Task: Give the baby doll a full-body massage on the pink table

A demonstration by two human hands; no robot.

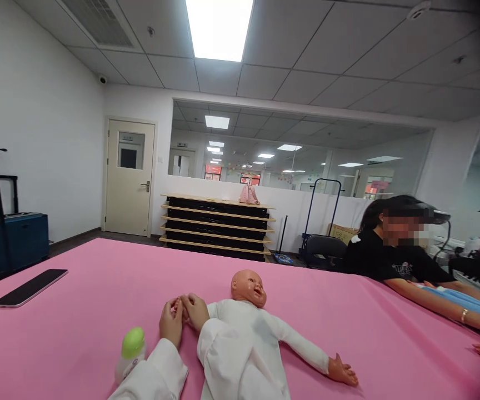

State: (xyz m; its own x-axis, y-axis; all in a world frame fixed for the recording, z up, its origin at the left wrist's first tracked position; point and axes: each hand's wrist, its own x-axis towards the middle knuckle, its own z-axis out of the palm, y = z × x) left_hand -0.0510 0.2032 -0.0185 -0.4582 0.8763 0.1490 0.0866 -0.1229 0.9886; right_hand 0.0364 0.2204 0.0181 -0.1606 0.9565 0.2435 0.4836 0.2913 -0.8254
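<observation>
Here, left hand [171, 325] and right hand [194, 312] meet beside baby doll [240, 328], fingers [192, 306] clenched, seemingly around doll's small hand, partly hidden. Doll lies face-up on pink counter [77, 333]; green-capped bottle [132, 350] sits just beside left sleeve [152, 372].

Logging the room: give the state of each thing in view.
Left hand, touching right hand
Right hand, touching left hand
Baby doll, on its back, dressed in white
Feeding bottle, green cap on
Smartphone, lying flat, screen dark
Door, shut
Suitcase, upright
</observation>
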